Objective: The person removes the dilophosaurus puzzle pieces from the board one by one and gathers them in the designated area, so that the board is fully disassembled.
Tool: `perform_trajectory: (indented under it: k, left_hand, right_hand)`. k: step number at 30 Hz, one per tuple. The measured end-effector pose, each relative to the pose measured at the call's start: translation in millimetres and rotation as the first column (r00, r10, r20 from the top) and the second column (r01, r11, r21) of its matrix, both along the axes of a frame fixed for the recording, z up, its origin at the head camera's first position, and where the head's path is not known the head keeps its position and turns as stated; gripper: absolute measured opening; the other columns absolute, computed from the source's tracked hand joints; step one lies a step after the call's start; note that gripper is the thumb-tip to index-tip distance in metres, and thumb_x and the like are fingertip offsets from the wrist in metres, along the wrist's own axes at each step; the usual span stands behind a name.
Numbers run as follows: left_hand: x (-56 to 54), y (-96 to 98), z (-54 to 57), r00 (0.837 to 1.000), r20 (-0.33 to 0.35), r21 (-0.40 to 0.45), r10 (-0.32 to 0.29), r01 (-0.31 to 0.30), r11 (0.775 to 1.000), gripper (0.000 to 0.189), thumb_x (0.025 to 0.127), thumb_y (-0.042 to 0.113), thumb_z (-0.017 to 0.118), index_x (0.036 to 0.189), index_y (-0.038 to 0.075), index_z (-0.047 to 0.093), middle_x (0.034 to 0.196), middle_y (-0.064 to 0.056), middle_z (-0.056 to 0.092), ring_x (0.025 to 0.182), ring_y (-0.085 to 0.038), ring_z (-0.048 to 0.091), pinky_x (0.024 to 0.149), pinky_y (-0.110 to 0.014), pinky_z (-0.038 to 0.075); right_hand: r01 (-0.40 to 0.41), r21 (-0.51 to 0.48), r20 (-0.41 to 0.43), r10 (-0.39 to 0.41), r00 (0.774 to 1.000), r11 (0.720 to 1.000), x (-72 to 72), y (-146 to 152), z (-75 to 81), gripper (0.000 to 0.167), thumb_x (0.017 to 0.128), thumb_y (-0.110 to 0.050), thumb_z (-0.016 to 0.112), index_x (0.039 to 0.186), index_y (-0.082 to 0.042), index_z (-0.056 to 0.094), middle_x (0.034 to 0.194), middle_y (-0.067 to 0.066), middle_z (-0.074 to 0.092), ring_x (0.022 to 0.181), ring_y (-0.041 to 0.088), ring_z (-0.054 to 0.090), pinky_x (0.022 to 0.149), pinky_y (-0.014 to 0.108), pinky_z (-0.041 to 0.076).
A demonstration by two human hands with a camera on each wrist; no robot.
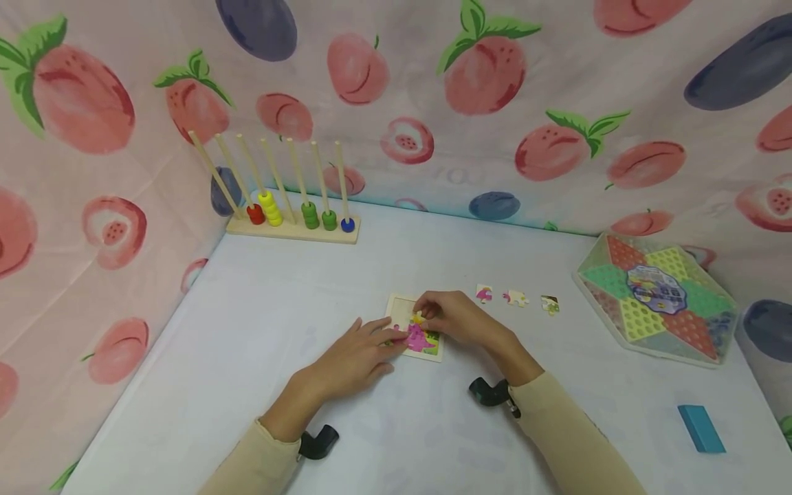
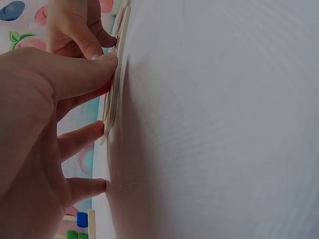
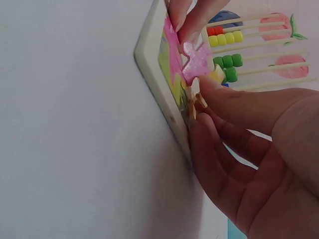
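A small wooden puzzle board point(image 1: 401, 309) with a raised pale frame lies on the white table, partly filled with a pink, green and yellow picture. My right hand point(image 1: 460, 317) pinches a pink and yellow puzzle piece point(image 3: 198, 62) between thumb and fingers, tilted up over the board's right side. My left hand point(image 1: 355, 361) rests at the board's left and front, its fingers spread and mostly straight, with fingertips touching the board and its pieces. Both hands hide part of the picture. Loose puzzle pieces point(image 1: 515, 298) lie in a row right of the board.
A wooden bead rack point(image 1: 293, 234) with upright rods stands at the back left. On the right lie a hexagonal board-game box point(image 1: 656, 295) and a blue block point(image 1: 702, 429). Fruit-patterned cloth point(image 1: 458, 172) hangs behind the table.
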State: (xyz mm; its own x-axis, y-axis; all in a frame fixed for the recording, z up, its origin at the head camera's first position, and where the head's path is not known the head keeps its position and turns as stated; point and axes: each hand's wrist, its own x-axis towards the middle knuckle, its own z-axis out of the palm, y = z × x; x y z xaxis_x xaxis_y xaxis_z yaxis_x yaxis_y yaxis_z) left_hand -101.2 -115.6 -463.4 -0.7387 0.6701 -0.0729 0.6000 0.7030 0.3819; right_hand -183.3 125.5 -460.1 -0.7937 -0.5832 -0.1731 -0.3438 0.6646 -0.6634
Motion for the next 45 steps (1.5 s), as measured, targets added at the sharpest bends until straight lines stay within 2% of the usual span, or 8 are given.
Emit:
perform_trajectory:
  k: [11, 18, 23, 28, 33, 37, 43, 45]
  left_hand:
    - [-1.8, 1.3, 0.1, 1.0, -0.008, -0.005, 0.005, -0.005, 1.0, 0.045, 0.099, 0.028, 0.067, 0.143, 0.018, 0.061, 0.154, 0.002, 0.055, 0.152, -0.033, 0.038, 0.117, -0.073, 0.032]
    - [-2.4, 2.1, -1.4, 1.0, -0.003, -0.009, 0.01, -0.01, 1.0, 0.045, 0.099, 0.027, 0.067, 0.143, 0.02, 0.061, 0.154, 0.003, 0.054, 0.153, -0.032, 0.038, 0.117, -0.072, 0.032]
    - [0.2, 3.8, -3.0, 1.0, 0.015, -0.014, 0.014, -0.014, 1.0, 0.046, 0.1, 0.027, 0.066, 0.144, 0.02, 0.06, 0.156, 0.004, 0.053, 0.153, -0.031, 0.037, 0.117, -0.072, 0.032]
    - [1.6, 4.8, -1.8, 1.0, 0.015, -0.02, 0.019, -0.018, 1.0, 0.046, 0.1, 0.027, 0.066, 0.144, 0.021, 0.06, 0.156, 0.005, 0.053, 0.154, -0.03, 0.037, 0.119, -0.071, 0.031]
    - [2.7, 5.8, -3.1, 1.0, 0.008, -0.022, 0.018, -0.018, 1.0, 0.046, 0.1, 0.026, 0.066, 0.145, 0.02, 0.059, 0.156, 0.005, 0.052, 0.154, -0.03, 0.037, 0.119, -0.07, 0.031]
    - [4.6, 5.0, -4.0, 1.0, -0.006, -0.014, 0.018, -0.018, 1.0, 0.044, 0.1, 0.026, 0.065, 0.144, 0.019, 0.06, 0.156, 0.004, 0.052, 0.154, -0.03, 0.037, 0.119, -0.07, 0.031]
    - [3.7, 4.1, -1.3, 1.0, -0.014, -0.017, 0.016, -0.017, 1.0, 0.043, 0.101, 0.025, 0.065, 0.143, 0.019, 0.061, 0.155, 0.004, 0.053, 0.153, -0.031, 0.038, 0.118, -0.07, 0.032]
    - [3.1, 3.8, -0.8, 1.0, -0.012, -0.019, 0.017, -0.018, 1.0, 0.043, 0.1, 0.025, 0.065, 0.143, 0.019, 0.061, 0.155, 0.004, 0.053, 0.153, -0.031, 0.038, 0.118, -0.07, 0.033]
  right_hand:
    - [0.133, 0.025, -0.071, -0.131, 0.989, 0.991, 4.8, -0.4, 2.4, 0.019, 0.087, -0.022, 0.082, 0.102, -0.018, 0.071, 0.091, -0.004, 0.075, 0.085, 0.01, 0.065, 0.082, 0.026, 0.056]
    - [0.136, -0.036, -0.008, -0.136, 0.991, 0.99, 2.7, 5.5, 5.4, 0.018, 0.089, -0.02, 0.08, 0.105, -0.018, 0.072, 0.095, -0.002, 0.074, 0.094, 0.015, 0.07, 0.091, 0.036, 0.062]
    - [0.146, -0.121, 0.068, -0.139, 0.988, 0.982, 1.3, 16.8, 7.5, 0.02, 0.091, -0.018, 0.078, 0.11, -0.018, 0.073, 0.098, 0.002, 0.073, 0.1, 0.021, 0.068, 0.081, 0.029, 0.062]
    - [0.194, -0.133, 0.072, -0.186, 0.98, 0.972, 3.2, 30.7, 19.0, 0.016, 0.093, -0.02, 0.075, 0.108, -0.018, 0.076, 0.099, 0.003, 0.075, 0.097, 0.021, 0.068, 0.069, 0.027, 0.062]
    - [0.308, -0.152, 0.033, -0.307, 0.951, 0.939, 8.4, 52.1, 36.2, 0.021, 0.092, -0.018, 0.076, 0.112, -0.013, 0.073, 0.099, 0.008, 0.076, 0.085, 0.023, 0.07, 0.066, 0.031, 0.062]
    - [0.387, -0.201, 0.011, -0.393, 0.919, 0.9, 14.1, 77.1, 47.3, 0.027, 0.093, -0.017, 0.076, 0.115, -0.009, 0.064, 0.102, 0.013, 0.075, 0.091, 0.028, 0.074, 0.07, 0.026, 0.063]
    - [0.416, -0.242, -0.061, -0.442, 0.895, 0.876, 22.7, 118.4, 57.1, 0.022, 0.094, -0.015, 0.074, 0.113, -0.004, 0.069, 0.107, 0.017, 0.072, 0.082, 0.007, 0.072, 0.068, 0.021, 0.062]
    - [0.441, -0.224, -0.061, -0.464, 0.884, 0.869, 25.7, 129.0, 56.5, 0.024, 0.095, -0.017, 0.073, 0.114, -0.004, 0.071, 0.109, 0.017, 0.072, 0.079, 0.007, 0.072, 0.069, 0.02, 0.062]
